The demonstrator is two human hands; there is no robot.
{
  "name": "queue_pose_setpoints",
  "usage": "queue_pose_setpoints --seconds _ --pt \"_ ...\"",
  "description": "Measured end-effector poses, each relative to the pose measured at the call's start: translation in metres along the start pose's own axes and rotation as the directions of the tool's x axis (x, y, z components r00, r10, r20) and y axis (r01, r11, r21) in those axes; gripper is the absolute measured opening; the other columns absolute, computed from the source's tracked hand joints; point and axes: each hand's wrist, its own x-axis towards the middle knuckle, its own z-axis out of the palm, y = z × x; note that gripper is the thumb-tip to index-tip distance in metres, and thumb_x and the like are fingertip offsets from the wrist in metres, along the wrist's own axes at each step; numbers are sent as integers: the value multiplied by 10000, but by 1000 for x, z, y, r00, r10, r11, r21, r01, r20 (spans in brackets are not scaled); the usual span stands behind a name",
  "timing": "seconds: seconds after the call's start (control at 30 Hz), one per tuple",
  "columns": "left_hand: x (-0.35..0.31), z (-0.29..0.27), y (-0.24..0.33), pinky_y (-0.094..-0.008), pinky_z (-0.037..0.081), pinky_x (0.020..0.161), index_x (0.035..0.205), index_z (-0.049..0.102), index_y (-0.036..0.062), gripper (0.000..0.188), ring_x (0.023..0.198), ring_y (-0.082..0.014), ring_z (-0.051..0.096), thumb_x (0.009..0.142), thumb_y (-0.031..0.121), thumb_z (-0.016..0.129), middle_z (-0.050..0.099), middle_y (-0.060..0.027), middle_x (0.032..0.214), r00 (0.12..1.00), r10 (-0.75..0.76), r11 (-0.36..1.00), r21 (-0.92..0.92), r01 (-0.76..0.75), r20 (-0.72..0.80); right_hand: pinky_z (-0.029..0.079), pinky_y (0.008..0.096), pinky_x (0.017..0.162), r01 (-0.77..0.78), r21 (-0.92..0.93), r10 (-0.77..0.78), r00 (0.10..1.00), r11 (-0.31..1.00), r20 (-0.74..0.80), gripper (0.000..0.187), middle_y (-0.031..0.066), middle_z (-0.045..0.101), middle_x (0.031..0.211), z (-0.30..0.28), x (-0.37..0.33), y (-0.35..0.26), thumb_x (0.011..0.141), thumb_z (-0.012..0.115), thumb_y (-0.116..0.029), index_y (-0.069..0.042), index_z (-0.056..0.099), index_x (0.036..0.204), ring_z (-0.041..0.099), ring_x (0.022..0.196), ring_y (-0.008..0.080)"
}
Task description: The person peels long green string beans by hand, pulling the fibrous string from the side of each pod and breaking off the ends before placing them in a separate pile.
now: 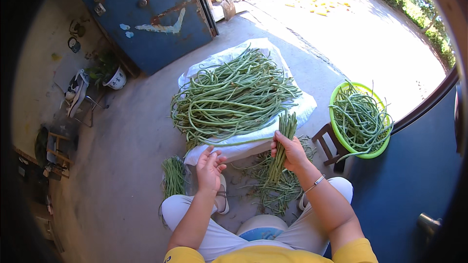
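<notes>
A bundle of cut green long beans [288,125] stands upright in my right hand [291,153], whose fingers and thumb are wrapped round it. My left hand [209,169] is empty, palm turned up and fingers loosely apart, at the near edge of the white sack [300,107]. A large heap of long beans [234,100] covers most of that sack. One long bean lies along its near edge, between my hands. Below my right hand, many cut bean pieces [273,195] lie scattered on the floor.
To the right, a lime-green basin [336,124] full of long beans rests on a dark wooden stool [325,142]. A bean bunch [174,178] lies by my left knee. A blue door [156,19] stands at the back left, near a potted plant [116,79]. Between my legs is a white-and-blue round object [263,228].
</notes>
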Motion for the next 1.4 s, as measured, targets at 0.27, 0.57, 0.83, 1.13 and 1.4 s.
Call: queue_pose_setpoints --seconds 0.27,0.57,0.83,1.13,1.4 --pt "-19 62 -33 -301 414 870 1213 396 24 586 1002 -171 513 830 437 557 509 -82 1088 718 -398 871 -10 491 572 489 252 616 249 -246 -174 941 937 289 229 68 618 816 18 -18 21 831 599 -167 1 590 986 583 698 113" --pt "-37 96 -34 -265 472 718 1076 462 14 411 834 -133 551 732 89 674 536 -47 935 722 -393 855 516 59 570 468 254 631 234 -478 -99 952 847 291 286 36 611 792 -2 -15 14 746 694 -228 -5 604 903 554 709 88" --pt "-27 101 -13 -362 478 686 970 475 42 156 655 -161 545 821 73 511 506 -58 702 710 -352 927 123 354 610 310 356 983 293 -209 -167 866 933 471 660 101 475 1238 -17 -11 -16 881 348 -547 -9 416 1258 425 1162 197" --pt "-50 80 102 -249 424 572 959 537 20 201 656 -71 500 784 76 618 531 1 702 823 65 599 638 -485 565 424 332 890 497 -60 -350 686 866 638 778 138 484 1194 109 -32 -19 725 732 -257 -12 280 1308 482 1077 181" --pt "-65 -81 222 -294 433 586 1011 535 -7 318 646 -125 530 767 173 632 568 -46 713 842 435 152 896 -417 318 333 304 971 476 -275 -155 683 835 714 526 140 451 1261 229 2 27 893 518 -248 -20 312 1320 410 1174 187"
